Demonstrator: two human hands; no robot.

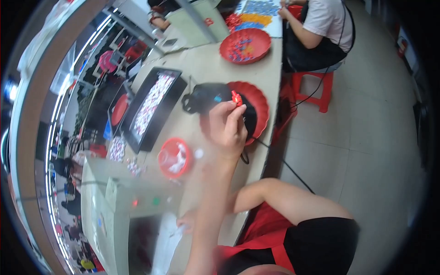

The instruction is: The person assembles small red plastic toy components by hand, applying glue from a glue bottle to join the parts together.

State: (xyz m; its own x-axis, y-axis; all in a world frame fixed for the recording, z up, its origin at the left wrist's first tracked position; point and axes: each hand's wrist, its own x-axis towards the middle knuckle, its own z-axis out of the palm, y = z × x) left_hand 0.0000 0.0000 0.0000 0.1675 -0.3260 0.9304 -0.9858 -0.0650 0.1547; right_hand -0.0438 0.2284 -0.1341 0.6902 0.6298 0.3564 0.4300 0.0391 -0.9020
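My left hand [229, 130] is raised over the bench, pinching a small red moulded piece [236, 98] with dark and yellowish marks between thumb and fingertips. Behind it lies a red scalloped tray [261, 110] with a black item [250, 121] inside. A black device [204, 97] sits beside the tray. Lower down, my right hand [186, 221] rests near a white sheet-like surface [165, 250] by a pale machine [107, 211]. Its fingers look closed, but my left forearm partly covers the hand and haze blurs what they hold.
A black bin [153, 110] of small pale and coloured pieces stands left of the tray. Near it is a red round container [175, 157] with white material. Another red tray [245, 46] holds small coloured pieces. A co-worker [321, 32] sits on a red stool [314, 87] at the far right.
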